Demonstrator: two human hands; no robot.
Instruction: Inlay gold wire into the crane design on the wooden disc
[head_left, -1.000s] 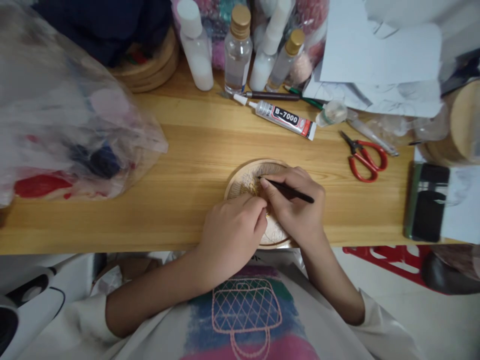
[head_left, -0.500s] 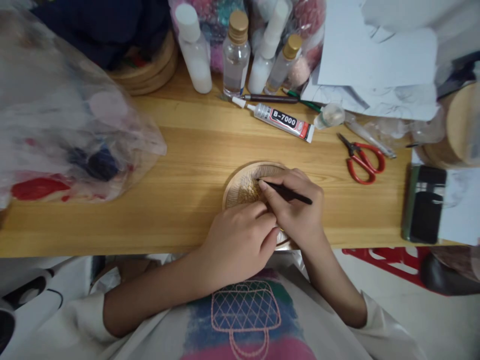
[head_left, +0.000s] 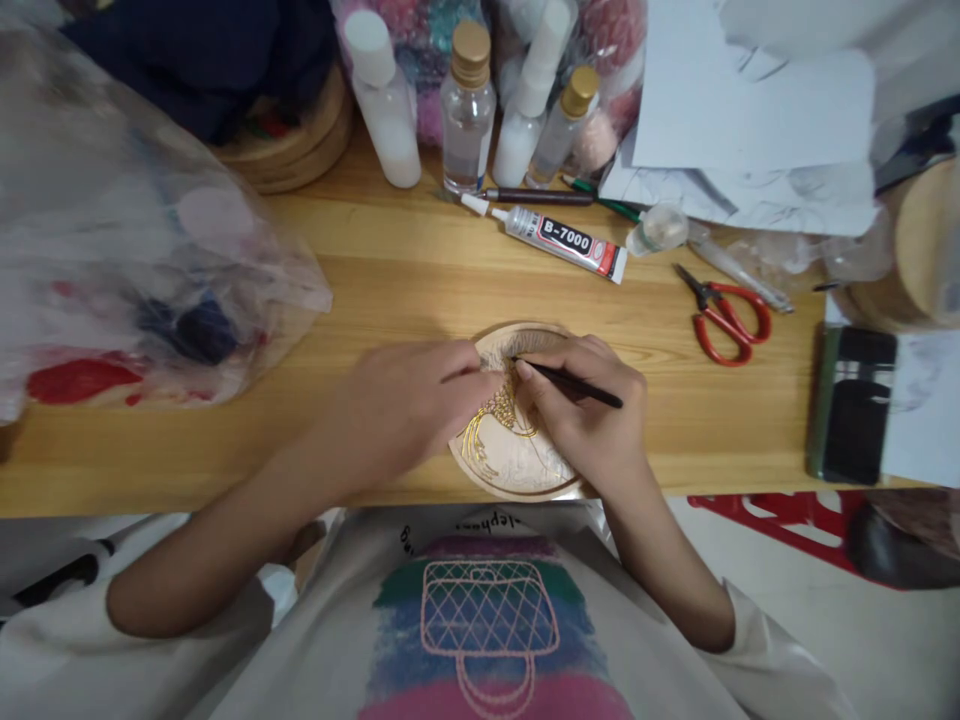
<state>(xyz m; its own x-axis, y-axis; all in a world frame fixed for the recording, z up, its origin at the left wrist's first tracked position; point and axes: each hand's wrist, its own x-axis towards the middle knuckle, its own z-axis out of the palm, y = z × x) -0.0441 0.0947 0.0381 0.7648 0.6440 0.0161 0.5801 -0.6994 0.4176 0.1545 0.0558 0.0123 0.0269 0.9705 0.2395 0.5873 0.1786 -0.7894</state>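
One pale, round wooden disc (head_left: 514,455) patterned with shiny gold lines (head_left: 501,408) lay on the grained wooden bench (head_left: 375,290), before me near its edge. My right hand (head_left: 596,405) gripped one slim, dark, stick-like tool (head_left: 585,387), tip near the disc's twelve o'clock side. My left hand (head_left: 416,405), fingers bent, was at ten o'clock; I couldn't tell whether it pinched anything. From the disc, four smooth bottles (head_left: 469,125) stood around twelve, two gold-capped, two white-capped; one silvery tube (head_left: 564,240) lay at one, one pair of red-handled cutters (head_left: 724,318) at two, one crinkled, see-through plastic bag (head_left: 150,290) between nine and ten.
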